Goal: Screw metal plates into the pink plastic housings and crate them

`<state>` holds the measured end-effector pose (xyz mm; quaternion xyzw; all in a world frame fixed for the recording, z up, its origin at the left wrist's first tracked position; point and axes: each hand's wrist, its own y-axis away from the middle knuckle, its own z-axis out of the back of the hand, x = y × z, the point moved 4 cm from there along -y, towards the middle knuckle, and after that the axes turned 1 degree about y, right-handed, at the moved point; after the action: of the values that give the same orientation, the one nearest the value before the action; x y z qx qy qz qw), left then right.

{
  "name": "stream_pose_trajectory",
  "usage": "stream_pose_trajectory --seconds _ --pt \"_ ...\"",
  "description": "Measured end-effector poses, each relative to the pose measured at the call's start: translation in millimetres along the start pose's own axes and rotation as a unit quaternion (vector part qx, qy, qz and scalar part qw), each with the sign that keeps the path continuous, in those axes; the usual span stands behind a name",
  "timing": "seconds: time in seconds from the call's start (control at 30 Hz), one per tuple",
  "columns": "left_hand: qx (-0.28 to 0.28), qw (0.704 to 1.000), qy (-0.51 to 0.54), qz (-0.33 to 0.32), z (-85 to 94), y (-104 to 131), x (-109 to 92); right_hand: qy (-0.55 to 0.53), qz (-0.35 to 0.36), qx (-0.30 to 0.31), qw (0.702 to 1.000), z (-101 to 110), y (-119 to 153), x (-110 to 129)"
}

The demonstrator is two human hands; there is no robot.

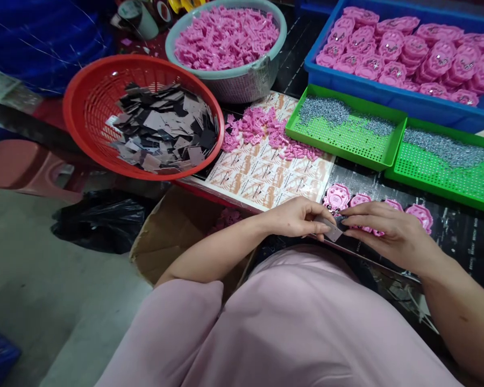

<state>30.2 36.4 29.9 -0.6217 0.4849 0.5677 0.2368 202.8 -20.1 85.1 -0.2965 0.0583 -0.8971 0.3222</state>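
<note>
My left hand [296, 217] is closed with thumb and fingers on a thin grey square plate [334, 233], just over the table's front edge. Facing it, my right hand [391, 231] has its fingertips together on a small dark plate [340, 221] touching the grey one; part of it is hidden by the fingers. Behind the hands, several pink plastic casings lie in a row on the black table top. The leftmost pink casing [337, 196] shows shiny metal bits at its lower edge, and the right hand partly covers the others.
A red basket [84, 134] of grey and black plates stands left. Behind it, a grey-green basin [242, 80] holds pink parts. Green trays [371, 152] with small metal pieces and a blue crate [371, 80] of pink casings are at right. Loose pink parts [258, 126] lie mid-table.
</note>
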Motion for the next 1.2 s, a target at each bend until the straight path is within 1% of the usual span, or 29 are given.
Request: stream_pose_trajectory --seconds 0.07,0.1,0.13,0.17,0.2,0.23,0.27,0.3,0.37,0.43,0.5,0.53,0.6,0.63,0.7,0.73,0.8,0.83,0.87,0.9,0.97,1.03,1.07,1.13,1.2 --pt "0.008 1.000 -0.013 -0.006 -0.2 2.9 0.9 0.051 0.026 -0.002 0.998 0.5 1.8 1.4" --pt "-0.008 0.999 -0.027 -0.018 2.4 4.6 1.4 0.085 0.026 -0.009 0.996 -0.9 3.0 0.8" --pt "-0.042 0.997 -0.051 -0.042 6.9 6.5 1.3 0.123 0.018 -0.022 0.992 -2.8 4.4 -0.9" --pt "-0.091 0.989 -0.085 -0.076 12.7 9.0 0.3 0.160 0.004 -0.039 0.986 -5.1 6.0 -3.3" --pt "-0.149 0.973 -0.131 -0.119 18.6 12.4 -1.7 0.194 -0.011 -0.057 0.979 -7.8 7.6 -6.1" --pt "-0.205 0.947 -0.184 -0.164 23.1 16.5 -4.3 0.222 -0.026 -0.073 0.972 -10.7 9.1 -8.8" --pt "-0.250 0.914 -0.239 -0.211 25.2 20.7 -7.1 0.242 -0.037 -0.085 0.966 -14.0 10.0 -11.1" --pt "-0.280 0.879 -0.291 -0.252 24.6 24.4 -9.5 0.258 -0.043 -0.089 0.961 -17.6 10.3 -12.8" --pt "-0.304 0.816 -0.375 -0.318 18.6 29.5 -12.4 0.279 -0.040 -0.080 0.956 -24.0 9.0 -13.9" --pt "-0.303 0.773 -0.426 -0.360 11.2 31.9 -12.7 0.292 -0.038 -0.073 0.953 -25.9 6.9 -12.3" --pt "-0.283 0.743 -0.459 -0.397 4.9 32.8 -11.9 0.257 -0.048 -0.076 0.962 -22.4 5.7 -9.3" --pt "-0.266 0.727 -0.473 -0.421 2.0 33.0 -11.6 0.210 -0.064 -0.082 0.972 -19.2 5.9 -8.0" --pt "-0.223 0.689 -0.499 -0.475 -3.7 32.6 -11.7 0.065 -0.120 -0.080 0.987 -14.3 7.9 -7.2" --pt "-0.202 0.669 -0.512 -0.500 -6.5 31.7 -12.1 -0.017 -0.154 -0.067 0.986 -14.0 9.5 -7.2" --pt "-0.171 0.629 -0.533 -0.539 -11.7 28.4 -14.1 -0.148 -0.219 -0.042 0.964 -16.0 13.5 -7.3" --pt "-0.163 0.611 -0.541 -0.554 -14.2 26.4 -15.6 -0.188 -0.243 -0.040 0.951 -16.8 15.5 -7.5" --pt "-0.157 0.585 -0.550 -0.574 -18.5 22.7 -18.9 -0.223 -0.275 -0.058 0.933 -16.3 19.9 -8.8" --pt "-0.157 0.580 -0.555 -0.575 -19.9 21.0 -20.2 -0.222 -0.282 -0.072 0.930 -14.6 22.5 -10.1" --pt "-0.157 0.583 -0.558 -0.569 -20.5 19.5 -21.1 -0.210 -0.284 -0.086 0.931 -12.0 25.7 -11.7" --pt "-0.157 0.593 -0.561 -0.556 -20.3 18.2 -21.7 -0.190 -0.281 -0.097 0.936 -8.5 29.5 -13.6" --pt "-0.172 0.628 -0.551 -0.522 -16.8 17.5 -22.6 -0.127 -0.258 -0.128 0.949 1.0 40.0 -18.4" --pt "-0.210 0.668 -0.518 -0.491 -11.0 18.7 -23.6 -0.035 -0.236 -0.166 0.957 11.2 53.8 -24.6" --pt "-0.228 0.682 -0.504 -0.478 -8.8 19.2 -23.9 0.015 -0.231 -0.178 0.956 14.4 60.7 -28.0" --pt "-0.239 0.697 -0.498 -0.456 -8.1 18.2 -23.2 0.097 -0.221 -0.175 0.955 14.5 71.5 -33.9" --pt "-0.226 0.696 -0.517 -0.444 -11.5 14.8 -21.2 0.140 -0.210 -0.150 0.956 7.4 76.4 -37.3"
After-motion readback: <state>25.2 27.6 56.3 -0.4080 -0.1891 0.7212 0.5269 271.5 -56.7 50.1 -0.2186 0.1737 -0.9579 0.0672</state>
